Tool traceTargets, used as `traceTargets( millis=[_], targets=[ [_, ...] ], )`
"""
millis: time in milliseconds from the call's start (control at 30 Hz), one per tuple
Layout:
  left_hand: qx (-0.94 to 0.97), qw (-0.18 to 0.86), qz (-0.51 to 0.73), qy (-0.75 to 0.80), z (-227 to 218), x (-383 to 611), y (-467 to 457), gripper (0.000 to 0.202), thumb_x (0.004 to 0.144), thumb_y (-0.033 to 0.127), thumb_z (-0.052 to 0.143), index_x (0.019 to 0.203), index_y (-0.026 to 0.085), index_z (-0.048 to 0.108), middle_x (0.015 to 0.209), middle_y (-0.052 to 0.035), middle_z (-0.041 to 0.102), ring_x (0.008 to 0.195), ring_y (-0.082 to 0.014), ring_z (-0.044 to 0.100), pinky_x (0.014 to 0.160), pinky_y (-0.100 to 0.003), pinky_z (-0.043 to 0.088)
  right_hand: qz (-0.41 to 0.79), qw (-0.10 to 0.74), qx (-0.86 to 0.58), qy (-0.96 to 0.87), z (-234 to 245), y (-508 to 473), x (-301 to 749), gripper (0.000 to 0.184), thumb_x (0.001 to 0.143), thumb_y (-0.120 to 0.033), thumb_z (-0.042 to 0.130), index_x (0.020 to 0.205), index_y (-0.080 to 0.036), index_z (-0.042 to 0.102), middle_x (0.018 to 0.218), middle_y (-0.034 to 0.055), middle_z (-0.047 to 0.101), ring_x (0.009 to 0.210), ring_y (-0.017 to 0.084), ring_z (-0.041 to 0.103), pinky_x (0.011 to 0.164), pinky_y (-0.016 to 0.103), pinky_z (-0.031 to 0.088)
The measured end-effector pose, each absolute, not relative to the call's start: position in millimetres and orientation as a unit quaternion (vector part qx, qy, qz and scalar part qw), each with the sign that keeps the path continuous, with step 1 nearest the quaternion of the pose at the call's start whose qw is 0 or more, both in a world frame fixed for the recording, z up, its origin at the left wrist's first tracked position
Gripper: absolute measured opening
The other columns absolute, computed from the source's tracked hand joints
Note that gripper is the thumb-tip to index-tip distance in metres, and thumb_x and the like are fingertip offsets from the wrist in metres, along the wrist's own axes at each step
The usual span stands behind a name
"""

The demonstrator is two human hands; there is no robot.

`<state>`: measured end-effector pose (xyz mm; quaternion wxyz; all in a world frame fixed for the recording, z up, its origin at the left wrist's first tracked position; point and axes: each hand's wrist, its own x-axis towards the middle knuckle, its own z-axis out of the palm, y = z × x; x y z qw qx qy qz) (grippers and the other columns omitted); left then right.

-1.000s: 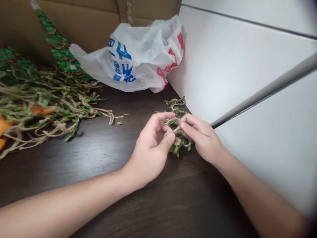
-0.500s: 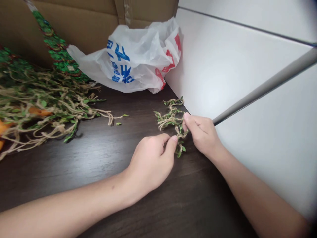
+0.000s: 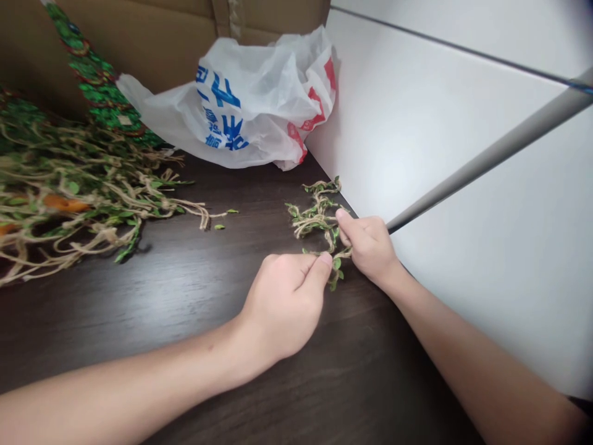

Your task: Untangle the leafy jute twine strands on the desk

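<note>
A short length of jute twine with small green leaves, a leafy vine (image 3: pixel 317 216), lies bunched on the dark wooden table (image 3: pixel 185 296) near the white wall. My left hand (image 3: pixel 282 303) pinches its near end between thumb and forefinger. My right hand (image 3: pixel 365 244) is closed on the same vine a little farther along, next to the wall. Both hands rest low on the table top.
A large tangle of the same leafy twine (image 3: pixel 78 198) with orange and sequinned green pieces covers the table's left. A crumpled white plastic bag (image 3: pixel 241 102) sits at the back against a cardboard box (image 3: pixel 152 37). A grey pole (image 3: pixel 486 154) slants across the white wall.
My hands have drawn apart from a tight huddle over the vine; the left slid toward me, pinching the near end, and the bunch now lies uncovered behind them.
</note>
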<state>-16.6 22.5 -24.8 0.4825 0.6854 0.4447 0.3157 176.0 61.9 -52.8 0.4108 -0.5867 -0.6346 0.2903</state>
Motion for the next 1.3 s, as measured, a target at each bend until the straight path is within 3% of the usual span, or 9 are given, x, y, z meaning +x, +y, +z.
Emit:
traceTargets(
  millis=[200,400,533,667,767,933,1033,1200,1300],
  targets=[
    [0.646,0.528,0.318,0.452,-18,-17,14,0.053,0.105,0.038,0.048,0.059,0.019,0.031,0.057,0.0042,0.03,0.054,-0.0101,0.029,0.052,-0.03,0.023,0.266,0.412,-0.605,-0.627,-54,62,178,0.067,0.104,-0.055,0.052,0.048,-0.024,0.032,0.048,-0.0038,0.027,0.048,0.011,0.027,0.049,0.032,0.02],
    [0.639,0.542,0.326,0.439,-15,-19,2,0.053,0.106,0.039,0.047,0.058,0.019,0.034,0.055,0.0046,0.034,0.053,-0.0099,0.031,0.051,-0.029,0.025,0.263,0.408,-0.598,-0.638,-55,61,179,0.068,0.105,-0.058,0.051,0.048,-0.023,0.036,0.048,-0.0026,0.033,0.048,0.011,0.031,0.05,0.033,0.022],
    [0.619,0.551,0.341,0.445,-18,-22,15,0.053,0.105,0.038,0.049,0.059,0.02,0.031,0.057,0.0042,0.029,0.055,-0.0103,0.028,0.051,-0.03,0.023,0.284,0.448,-0.572,-0.625,-52,61,178,0.07,0.102,-0.063,0.053,0.046,-0.023,0.04,0.046,-0.0025,0.035,0.047,0.011,0.033,0.052,0.033,0.026],
    [0.587,0.521,0.435,0.442,-25,-26,42,0.049,0.1,0.03,0.056,0.06,0.02,0.031,0.061,0.0045,0.027,0.059,-0.0103,0.026,0.054,-0.029,0.023,0.372,0.454,-0.526,-0.616,-47,61,182,0.07,0.105,-0.06,0.046,0.047,-0.021,0.054,0.046,0.0005,0.047,0.05,0.013,0.041,0.054,0.032,0.03],
    [0.554,0.564,0.459,0.405,-31,-26,57,0.046,0.1,0.035,0.059,0.063,0.02,0.038,0.061,0.0052,0.033,0.057,-0.0098,0.029,0.053,-0.028,0.024,0.439,0.446,-0.496,-0.601,-46,62,187,0.065,0.107,-0.054,0.043,0.055,-0.02,0.064,0.056,0.003,0.057,0.056,0.014,0.044,0.054,0.032,0.028],
    [0.527,0.62,0.439,0.381,-36,-28,72,0.051,0.098,0.044,0.063,0.061,0.021,0.036,0.056,0.0078,0.026,0.051,-0.0083,0.02,0.05,-0.028,0.017,0.444,0.442,-0.482,-0.613,-41,60,185,0.054,0.106,-0.043,0.049,0.056,-0.02,0.052,0.057,-0.002,0.044,0.057,0.013,0.033,0.058,0.033,0.024],
    [0.609,0.553,0.429,0.374,-34,-38,85,0.052,0.094,0.039,0.068,0.061,0.022,0.031,0.057,0.0076,0.026,0.053,-0.0085,0.022,0.052,-0.028,0.021,0.489,0.418,-0.465,-0.609,-32,53,178,0.051,0.1,-0.039,0.063,0.059,-0.021,0.039,0.061,-0.0051,0.031,0.059,0.012,0.027,0.058,0.032,0.022],
    [0.848,0.251,0.323,0.336,-31,-64,111,0.043,0.081,0.025,0.066,0.059,0.022,0.03,0.056,0.0056,0.03,0.054,-0.0108,0.026,0.056,-0.031,0.021,0.545,0.339,-0.445,-0.625,-20,42,169,0.037,0.101,-0.043,0.062,0.074,-0.018,0.066,0.061,-0.0057,0.042,0.056,0.01,0.03,0.056,0.031,0.022],
    [0.887,0.091,0.248,0.378,-37,-70,120,0.047,0.093,0.038,0.058,0.054,0.02,0.038,0.052,0.0002,0.044,0.052,-0.0137,0.037,0.057,-0.033,0.019,0.459,0.265,-0.521,-0.669,-15,34,159,0.041,0.103,-0.039,0.057,0.067,-0.02,0.055,0.06,-0.0055,0.041,0.057,0.01,0.035,0.054,0.029,0.024]
  ],
)
